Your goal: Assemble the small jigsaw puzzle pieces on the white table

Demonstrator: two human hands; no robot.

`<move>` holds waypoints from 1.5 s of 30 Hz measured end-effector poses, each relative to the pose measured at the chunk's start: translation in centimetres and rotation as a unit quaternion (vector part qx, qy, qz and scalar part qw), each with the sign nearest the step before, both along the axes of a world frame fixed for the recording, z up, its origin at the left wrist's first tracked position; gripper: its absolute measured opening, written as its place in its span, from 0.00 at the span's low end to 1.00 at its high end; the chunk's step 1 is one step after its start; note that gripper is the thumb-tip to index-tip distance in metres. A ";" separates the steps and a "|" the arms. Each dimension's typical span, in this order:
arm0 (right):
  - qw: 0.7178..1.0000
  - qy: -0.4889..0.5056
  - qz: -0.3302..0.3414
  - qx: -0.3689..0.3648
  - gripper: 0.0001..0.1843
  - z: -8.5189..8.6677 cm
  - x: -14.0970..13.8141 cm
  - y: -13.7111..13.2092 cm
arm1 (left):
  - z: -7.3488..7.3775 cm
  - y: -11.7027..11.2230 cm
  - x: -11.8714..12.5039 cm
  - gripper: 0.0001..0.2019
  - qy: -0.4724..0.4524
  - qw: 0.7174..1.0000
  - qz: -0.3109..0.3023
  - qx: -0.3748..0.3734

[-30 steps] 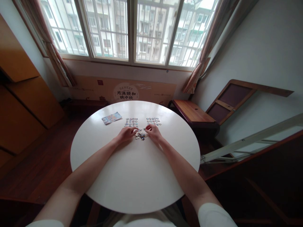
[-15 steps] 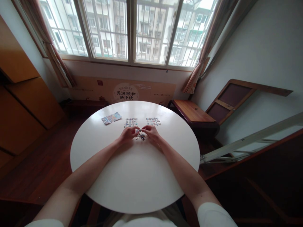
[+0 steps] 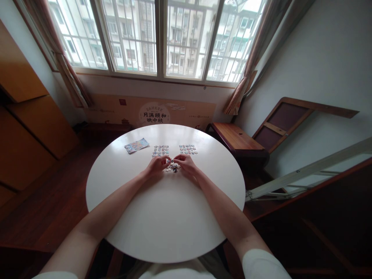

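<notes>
My left hand [image 3: 157,165] and my right hand [image 3: 186,163] meet fingertip to fingertip over the middle of a round white table [image 3: 165,217]. Both pinch small jigsaw pieces [image 3: 171,160] held together just above the tabletop. Under the fingers lies a small heap of loose puzzle pieces [image 3: 174,168]. Beyond the hands, two tidy groups of pieces are laid out in rows, one to the left [image 3: 161,150] and one to the right [image 3: 188,149].
A colourful picture card [image 3: 136,145] lies at the table's far left. A wooden side table [image 3: 236,138] stands to the right, with a leaning wooden frame [image 3: 286,120] behind it. Wooden cabinets [image 3: 26,128] line the left wall. Barred windows [image 3: 158,37] fill the far wall.
Both hands lifted off the loose heap and came together, so their fingertips now hold pieces joined between them. In the last half second almost nothing moved.
</notes>
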State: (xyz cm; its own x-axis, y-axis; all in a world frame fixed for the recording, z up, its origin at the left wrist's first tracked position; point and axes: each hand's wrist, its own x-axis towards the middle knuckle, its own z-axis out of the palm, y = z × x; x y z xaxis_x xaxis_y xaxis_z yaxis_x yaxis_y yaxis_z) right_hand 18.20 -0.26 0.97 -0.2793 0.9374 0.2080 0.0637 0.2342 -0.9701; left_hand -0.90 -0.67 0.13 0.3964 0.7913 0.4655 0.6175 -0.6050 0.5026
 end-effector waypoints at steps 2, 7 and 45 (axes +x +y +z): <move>1.000 -0.001 0.004 0.001 0.17 -0.1 0.0 0.0 | 0.0 0.0 0.0 0.12 0.002 1.000 -0.002 0.002; 1.000 -0.010 -0.006 -0.005 0.18 0.1 0.0 -0.1 | -0.1 0.1 0.0 0.13 0.007 1.000 -0.006 0.000; 0.999 -0.012 -0.026 0.030 0.15 -0.7 0.0 0.6 | -0.1 0.4 -0.3 0.10 -0.030 0.999 0.022 -0.005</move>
State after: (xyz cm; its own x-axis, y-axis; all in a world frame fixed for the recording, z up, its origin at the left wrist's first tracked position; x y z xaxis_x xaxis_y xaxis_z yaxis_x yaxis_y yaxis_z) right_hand 18.15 0.39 0.24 -0.2361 0.9366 0.2589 0.1002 0.2884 -0.9522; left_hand -1.22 -0.25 0.03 0.3336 0.8114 0.4800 0.6116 -0.5737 0.5448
